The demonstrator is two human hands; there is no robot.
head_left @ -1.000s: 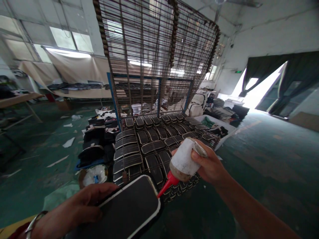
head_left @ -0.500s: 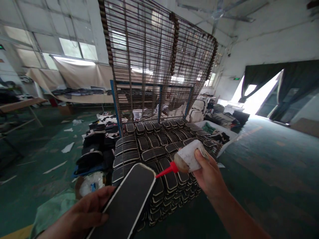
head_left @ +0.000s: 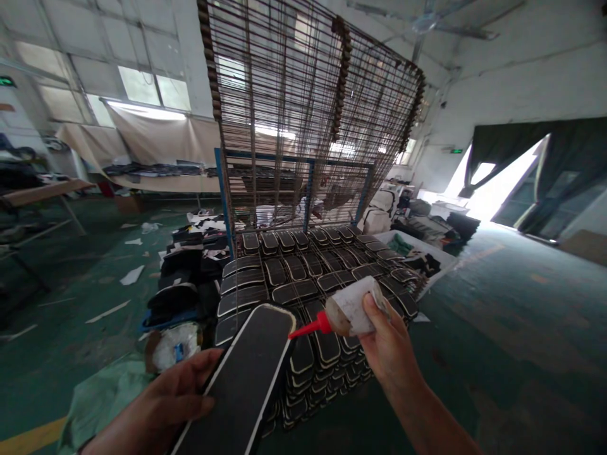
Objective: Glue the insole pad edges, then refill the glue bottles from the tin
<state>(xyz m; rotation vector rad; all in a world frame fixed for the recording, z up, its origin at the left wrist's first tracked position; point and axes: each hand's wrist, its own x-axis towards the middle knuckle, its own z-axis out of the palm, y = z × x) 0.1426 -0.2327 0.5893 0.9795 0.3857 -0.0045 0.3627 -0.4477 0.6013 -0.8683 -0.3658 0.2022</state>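
My left hand (head_left: pixel 165 398) grips the left edge of a long dark panel (head_left: pixel 241 385) with rounded corners and a pale line around its rim. Its lower end runs out of the view. In my right hand (head_left: pixel 389 344) is a squeeze glue bottle (head_left: pixel 353 306) with a whitish wrap and a red nozzle (head_left: pixel 308 327). The bottle is tilted, and the nozzle's tip meets the panel's right edge near the top corner. Behind them, many similar dark panels (head_left: pixel 294 291) lie in rows on stacked wire racks.
Raised wire racks (head_left: pixel 294 95) stand above the rows on a blue frame (head_left: pixel 222 196). Piles of black fabric (head_left: pixel 177 284) and a green cloth (head_left: pixel 104 398) lie at the left. A white bin (head_left: pixel 439 268) with cloth stands at the right. Paper scraps (head_left: pixel 133 275) litter the green floor.
The nozzle tip has slid slightly down along the panel's right edge, with my right hand shifting left and down. My left hand keeps its hold. The whole view has shifted slightly.
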